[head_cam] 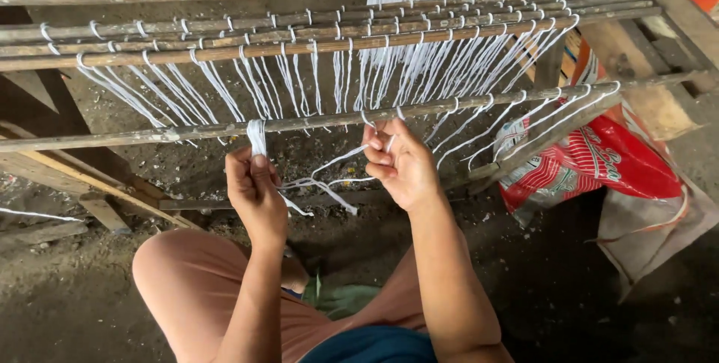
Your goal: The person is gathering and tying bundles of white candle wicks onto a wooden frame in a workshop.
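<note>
Pinching white cords (329, 176), both hands are working below a wooden frame (299, 47) of long poles strung with hanging loops. Her left hand (255, 187) is closing its grip on a flat bundle dropping from the lowest pole (150, 135); her right hand (401, 164) is nipping strands beside it. A red sack (599, 164) is lying to the right.

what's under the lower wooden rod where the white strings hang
Under the lower wooden rod both hands work loose white strings: left hand, right hand. Below lies dark dirt floor and a red printed sack. The hands cover part of the strings.
</note>
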